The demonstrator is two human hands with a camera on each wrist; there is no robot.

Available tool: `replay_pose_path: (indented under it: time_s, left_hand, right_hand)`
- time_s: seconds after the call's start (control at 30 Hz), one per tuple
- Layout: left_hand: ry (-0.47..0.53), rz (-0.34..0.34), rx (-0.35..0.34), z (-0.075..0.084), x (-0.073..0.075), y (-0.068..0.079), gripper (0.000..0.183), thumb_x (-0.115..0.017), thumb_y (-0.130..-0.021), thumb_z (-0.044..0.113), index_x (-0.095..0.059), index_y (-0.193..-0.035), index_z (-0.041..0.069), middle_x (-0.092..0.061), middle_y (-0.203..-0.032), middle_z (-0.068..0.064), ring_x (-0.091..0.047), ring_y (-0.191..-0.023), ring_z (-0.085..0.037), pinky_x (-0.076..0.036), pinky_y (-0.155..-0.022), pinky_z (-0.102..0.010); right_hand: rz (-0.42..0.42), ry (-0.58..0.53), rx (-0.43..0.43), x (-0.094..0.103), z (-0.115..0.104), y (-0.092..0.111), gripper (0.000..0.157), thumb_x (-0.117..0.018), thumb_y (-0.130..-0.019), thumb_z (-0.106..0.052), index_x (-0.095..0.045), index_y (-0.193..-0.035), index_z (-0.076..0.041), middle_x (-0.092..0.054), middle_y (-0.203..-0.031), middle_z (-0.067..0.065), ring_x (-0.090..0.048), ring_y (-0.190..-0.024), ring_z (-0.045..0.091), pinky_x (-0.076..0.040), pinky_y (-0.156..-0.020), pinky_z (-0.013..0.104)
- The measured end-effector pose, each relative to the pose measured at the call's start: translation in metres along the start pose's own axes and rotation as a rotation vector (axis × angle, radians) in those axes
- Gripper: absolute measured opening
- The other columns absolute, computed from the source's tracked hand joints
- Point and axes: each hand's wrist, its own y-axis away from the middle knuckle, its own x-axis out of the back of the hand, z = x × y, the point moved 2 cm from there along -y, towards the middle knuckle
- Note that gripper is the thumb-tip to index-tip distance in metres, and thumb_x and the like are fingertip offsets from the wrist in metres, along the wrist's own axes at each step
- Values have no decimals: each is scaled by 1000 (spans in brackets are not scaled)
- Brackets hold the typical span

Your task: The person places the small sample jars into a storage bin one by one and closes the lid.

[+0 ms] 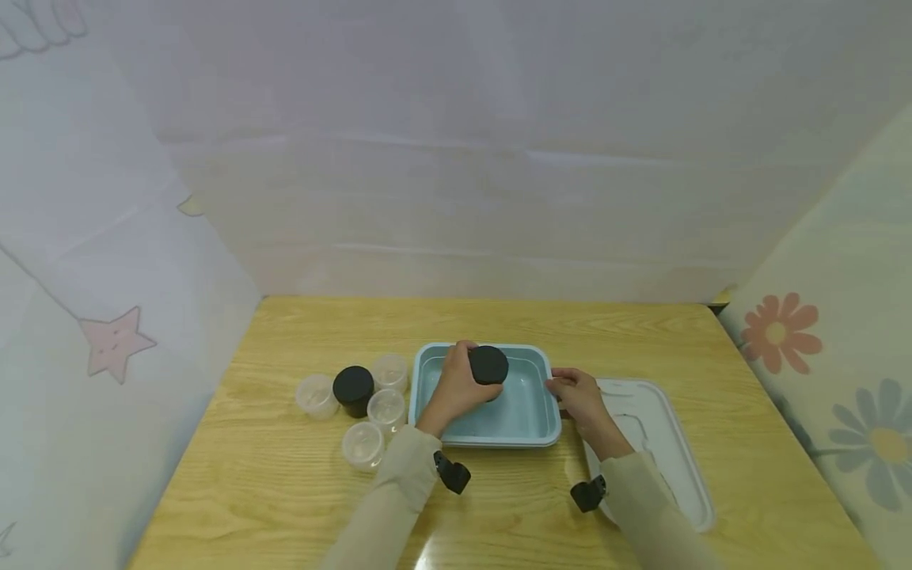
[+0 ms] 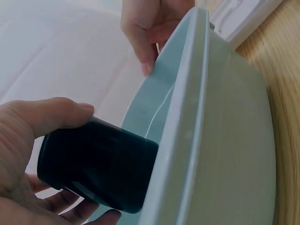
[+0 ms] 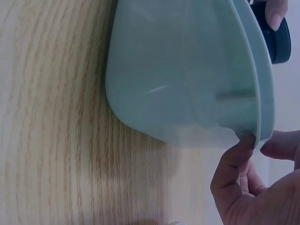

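A black lidded jar (image 1: pixel 488 366) is gripped by my left hand (image 1: pixel 458 389), thumb on one side and fingers on the other. It is held over the light blue plastic tub (image 1: pixel 523 431), and in the left wrist view the lower end of the jar (image 2: pixel 101 164) dips past the rim. My right hand (image 1: pixel 580 400) pinches the tub's right rim; in the right wrist view the thumb and bent fingers of that hand (image 3: pixel 262 183) meet on either side of the rim (image 3: pixel 262 84).
Left of the tub stand a second black jar (image 1: pixel 353 388) and several clear round cups (image 1: pixel 363 445). A white lid (image 1: pixel 677 459) lies right of the tub, partly under the right forearm. Behind the wooden table (image 1: pixel 328 324) hangs a pale sheet (image 1: pixel 456 222).
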Motion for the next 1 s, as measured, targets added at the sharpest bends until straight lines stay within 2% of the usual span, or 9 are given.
replay_pose_path:
  time_s: [0.23, 0.4, 0.53, 0.8, 1.0]
  left_hand:
    - [-60, -45, 26, -6, -27, -10, 68, -80, -74, 19, -40, -127, 4, -44, -125, -20, -49, -110, -34, -47, -89, -48]
    - [-112, -24, 75, -13, -43, -8, 68, -82, -71, 16, -42, -124, 1, -46, -122, -20, -52, -108, -34, -48, -89, -47]
    - [-109, 4, 83, -12, -53, -12, 70, -83, -70, 12, -42, -125, -1, -46, -124, -22, -52, -109, -35, -48, -90, -47]
    - [-68, 60, 87, -6, -60, -17, 70, -82, -72, 10, -41, -128, -1, -45, -125, -23, -52, -112, -36, -48, -91, -47]
    - [-113, 27, 45, -3, -67, -19, 76, -84, -72, 12, -39, -131, -2, -46, -125, -23, -53, -113, -36, -48, -92, -46]
  right_hand:
    - [-16, -2, 26, -2, 6, 3, 40, -53, -96, -11, -46, -131, 5, -58, -117, 21, -58, -80, 13, -53, -65, 29]
    - [-40, -26, 45, -7, 13, 7, 39, -53, -95, -10, -46, -130, 7, -59, -111, 19, -60, -81, 13, -55, -67, 32]
    - [-34, -19, 58, -8, 12, 6, 38, -53, -95, -9, -47, -129, 7, -59, -111, 19, -61, -82, 15, -55, -65, 31]
    - [-27, -9, 65, -8, 5, 3, 38, -53, -95, -9, -48, -129, 6, -59, -112, 19, -60, -83, 14, -55, -66, 31]
    - [-18, 5, 75, -6, 2, 3, 38, -53, -95, -10, -48, -129, 6, -59, -114, 20, -60, -84, 16, -55, -68, 33]
